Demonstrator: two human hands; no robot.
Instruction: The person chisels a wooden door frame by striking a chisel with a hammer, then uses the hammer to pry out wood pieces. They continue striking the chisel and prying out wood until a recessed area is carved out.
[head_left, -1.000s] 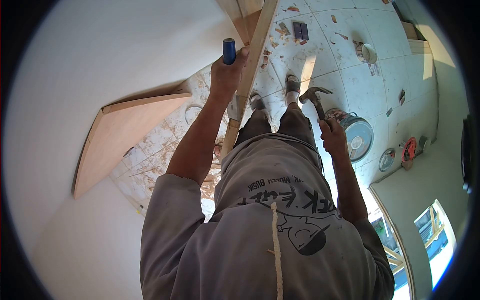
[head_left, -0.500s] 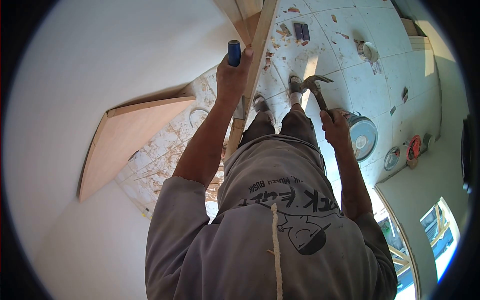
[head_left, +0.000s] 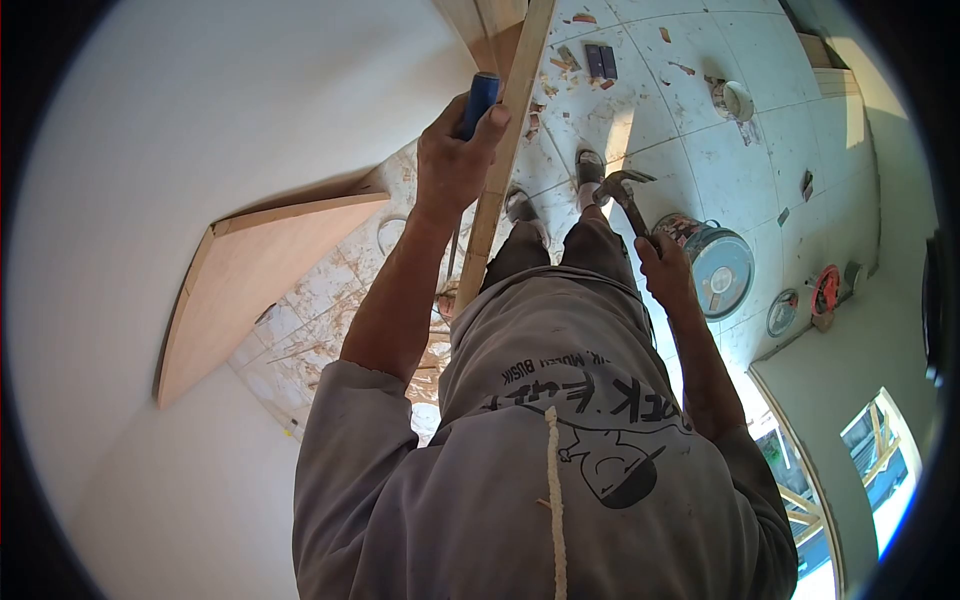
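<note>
While pressed to the one wooden strip (head_left: 497, 175), closes left hand (head_left: 455, 160) round one blue-handled tool (head_left: 481, 98), long axis along the strip, blue end pointing up the strip, working end hidden behind that hand. Right of the strip, grips one hammer (head_left: 626, 192) in closed right hand (head_left: 665, 272), head toward the strip.

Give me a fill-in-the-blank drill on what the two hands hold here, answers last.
1. The left hand grips a tool whose handle is ___, beside the wooden strip.
2. The right hand holds a ___ by its shaft.
3. The round bucket beside the right hand stands on the tiled ___.
Missing words: blue; hammer; floor.
</note>
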